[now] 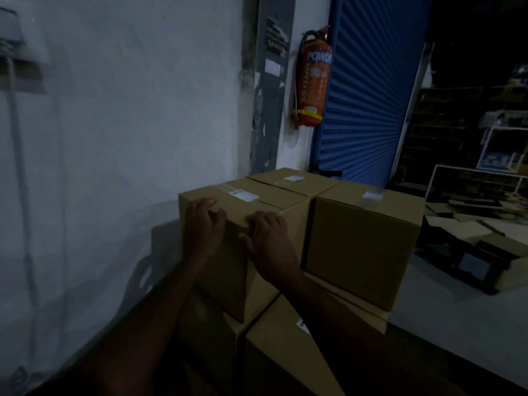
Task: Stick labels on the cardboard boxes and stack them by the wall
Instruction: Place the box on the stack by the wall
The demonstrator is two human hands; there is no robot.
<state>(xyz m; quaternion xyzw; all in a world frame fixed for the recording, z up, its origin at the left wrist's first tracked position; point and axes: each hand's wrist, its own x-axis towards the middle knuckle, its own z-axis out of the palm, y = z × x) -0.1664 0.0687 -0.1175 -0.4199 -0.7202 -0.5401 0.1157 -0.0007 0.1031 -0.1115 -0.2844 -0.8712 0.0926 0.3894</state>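
The white wall (114, 138) is running along the left, and the stack of cardboard boxes is sitting close against it. The top box (243, 252) nearest the wall is standing upright with its flaps taped shut, its long axis running away from the person toward the far corner of the stack. Its brown card is looking plain and clean, a strip of clear tape is crossing the lid, and a white label (245, 194) is lying flat near the lid's far edge.

The left hand (203, 224) is resting on the near top edge of this box, fingers spread and fairly straight over the lid, gripping nothing. The right hand (270, 241) is pressing flat on the same near edge just beside it, fingers extended, also holding nothing.

Behind it, a rear box (294, 180) is carrying its own label, and to the right a neighbouring box (363, 247) is standing touching or nearly touching, with a taped label on its lid. Lower boxes (274, 352) are bearing them all. All are closed, so their contents cannot be seen.

Further right, an orange fire extinguisher (313, 81) is hanging beside a blue shutter (371, 95).
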